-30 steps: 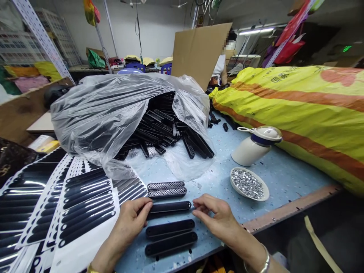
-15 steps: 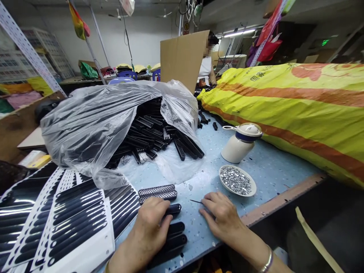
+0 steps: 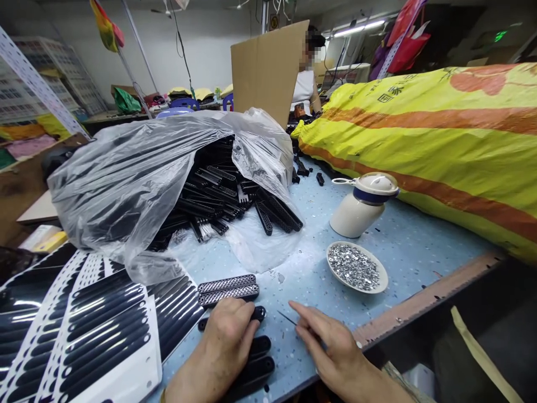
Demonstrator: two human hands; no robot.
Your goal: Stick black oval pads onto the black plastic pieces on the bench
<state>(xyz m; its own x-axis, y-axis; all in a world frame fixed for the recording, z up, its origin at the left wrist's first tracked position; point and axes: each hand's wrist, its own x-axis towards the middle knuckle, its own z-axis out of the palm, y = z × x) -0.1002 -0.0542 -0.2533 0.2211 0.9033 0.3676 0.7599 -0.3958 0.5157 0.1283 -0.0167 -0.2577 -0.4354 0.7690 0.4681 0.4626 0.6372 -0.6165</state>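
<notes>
Left of the left hand, glossy black sticker sheets overlap one another on the tabletop; these are thin, flexible and likely slick, and they crowd any approach from that side.

Under the left hand lie three long black plastic strips, parallel and near the front edge. The hand rests palm down with fingers closed flat over the topmost strip, pinning rather than gripping it; only that strip's right end shows past the knuckles. Judged from their look, the strips are light, rigid and smooth, so they may slide on the tabletop. Take hold at the long edges near mid-length, or press from above at one end.

Just beyond the left hand, two perforated grey strips lie side by side, touching. Farther back, a clear plastic bag spills a loose pile of black parts; the pile could shift if the bag is pulled.

Between the hands, a thin dark needle-like tool projects from the right hand, whose thumb and fingers are pinched together on it. The tool appears fine and easily bent.

Beyond the right hand sits a shallow white dish of small silver pieces, easily tipped or scattered. Behind it a white jar leans tilted. Right of these, a large yellow sack borders the work area. A person sits well behind.
</notes>
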